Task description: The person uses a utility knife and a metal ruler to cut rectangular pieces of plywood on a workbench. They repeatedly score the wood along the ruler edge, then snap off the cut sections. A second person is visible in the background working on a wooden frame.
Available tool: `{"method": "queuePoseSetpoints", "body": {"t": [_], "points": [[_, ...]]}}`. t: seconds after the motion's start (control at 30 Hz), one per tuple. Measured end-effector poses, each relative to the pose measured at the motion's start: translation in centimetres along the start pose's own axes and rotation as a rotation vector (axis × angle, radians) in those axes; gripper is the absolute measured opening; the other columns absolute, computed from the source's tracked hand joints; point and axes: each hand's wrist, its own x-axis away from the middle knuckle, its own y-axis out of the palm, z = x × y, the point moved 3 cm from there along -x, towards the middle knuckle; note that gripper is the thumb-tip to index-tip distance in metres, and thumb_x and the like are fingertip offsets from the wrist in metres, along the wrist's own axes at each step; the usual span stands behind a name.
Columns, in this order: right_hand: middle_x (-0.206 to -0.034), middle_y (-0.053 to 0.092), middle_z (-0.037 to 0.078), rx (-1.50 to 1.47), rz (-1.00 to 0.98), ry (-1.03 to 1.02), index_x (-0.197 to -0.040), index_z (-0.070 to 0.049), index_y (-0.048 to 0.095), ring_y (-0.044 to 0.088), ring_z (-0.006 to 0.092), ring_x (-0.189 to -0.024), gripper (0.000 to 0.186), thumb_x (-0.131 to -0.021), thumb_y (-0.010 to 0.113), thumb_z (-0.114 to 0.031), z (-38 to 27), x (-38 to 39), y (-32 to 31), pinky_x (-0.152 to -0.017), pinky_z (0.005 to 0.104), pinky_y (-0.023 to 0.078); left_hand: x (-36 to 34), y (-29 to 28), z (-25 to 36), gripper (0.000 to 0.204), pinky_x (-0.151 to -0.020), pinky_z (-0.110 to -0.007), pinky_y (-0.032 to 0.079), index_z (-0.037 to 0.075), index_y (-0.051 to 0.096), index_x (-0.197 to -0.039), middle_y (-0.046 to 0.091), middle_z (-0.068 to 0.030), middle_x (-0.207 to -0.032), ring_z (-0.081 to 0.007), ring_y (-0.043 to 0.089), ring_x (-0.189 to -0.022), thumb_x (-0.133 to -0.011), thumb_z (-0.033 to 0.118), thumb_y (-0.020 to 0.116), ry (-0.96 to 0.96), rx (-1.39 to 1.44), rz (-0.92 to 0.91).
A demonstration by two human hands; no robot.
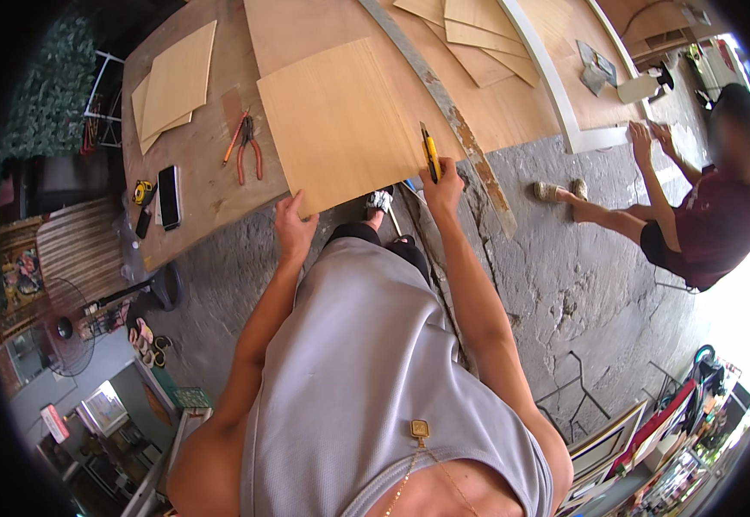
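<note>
A square plywood sheet [336, 121] lies on the worktable in front of me, its near edge reaching past the table's edge. My left hand [295, 226] pinches the sheet's near left corner. At the near right corner, my right hand [442, 185] is closed around a yellow utility knife [430, 155], whose tip points away from me. A long, worn metal straightedge [444, 103] runs to the right of the sheet, apart from it. Left of the sheet lie red-handled pliers [249, 151] and an orange pencil [236, 136].
The worktable [194, 220] also bears a phone [168, 196], a yellow tape measure [143, 192] and stacked plywood pieces [178, 77]. More thin panels [487, 34] lie at the far right. A co-worker [703, 198] sits at right, hands on a white frame [565, 112]. A fan [63, 327] stands left.
</note>
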Motion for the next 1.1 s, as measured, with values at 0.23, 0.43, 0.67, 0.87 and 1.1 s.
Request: {"method": "queuePoseSetpoints", "body": {"t": [0.23, 0.43, 0.67, 0.87, 1.1], "points": [[-0.093, 0.070, 0.022, -0.017, -0.057, 0.061, -0.102, 0.001, 0.060, 0.068, 0.0362, -0.088, 0.034, -0.074, 0.076, -0.011, -0.1, -0.3, -0.5, -0.079, 0.0412, 0.052, 0.2, 0.0, 0.1, 0.057, -0.089, -0.041, 0.049, 0.004, 0.063, -0.120, 0.059, -0.0170, -0.106, -0.0348, 0.057, -0.103, -0.065, 0.007, 0.080, -0.025, 0.025, -0.044], [-0.094, 0.069, 0.022, -0.030, -0.084, 0.139, -0.105, 0.002, 0.060, 0.068, 0.0362, -0.088, 0.035, -0.077, 0.076, -0.014, -1.3, -0.1, -1.7, -0.079, 0.0413, 0.051, -0.9, -2.7, 3.5, 0.074, -0.091, -0.046, 0.045, 0.007, 0.054, -0.130, 0.053, -0.0160, -0.119, -0.0323, 0.052, -0.111, -0.065, 0.023, 0.085, 0.004, -0.152, -0.082], [-0.078, 0.055, 0.002, -0.511, -0.220, 0.322, -0.125, -0.003, 0.046, 0.054, 0.0090, -0.063, 0.031, -0.101, 0.052, -0.022, -5.3, -3.2, -1.8, -0.056, 0.0256, 0.047, -10.8, 0.2, 7.4, 0.068, -0.104, -0.049, 0.035, 0.006, 0.053, -0.131, 0.049, -0.0186, -0.130, -0.0378, 0.044, -0.123, -0.078, 0.039, 0.078, 0.176, -0.087, 0.075], [-0.087, 0.060, 0.006, -0.554, -0.326, 0.248, -0.111, -0.005, 0.047, 0.058, 0.0125, -0.067, 0.021, -0.105, 0.044, -0.026, -10.2, -9.0, 0.4, -0.058, 0.0258, 0.048, -24.1, 8.8, 10.5, 0.058, -0.106, -0.053, 0.032, 0.007, 0.053, -0.133, 0.047, -0.0174, -0.136, -0.0374, 0.042, -0.126, -0.087, 0.039, 0.067, 0.354, -0.137, 0.066], [-0.079, 0.059, 0.006, -0.482, -0.411, 0.312, -0.109, -0.003, 0.045, 0.059, 0.0132, -0.061, 0.025, -0.105, 0.046, -0.028, -10.2, -13.4, 3.8, -0.056, 0.0263, 0.048, -27.6, 12.9, 10.1, 0.055, -0.110, -0.057, 0.027, 0.010, 0.052, -0.137, 0.040, -0.0143, -0.148, -0.0376, 0.037, -0.135, -0.094, 0.044, 0.056, 0.338, -0.286, 0.016]]}}
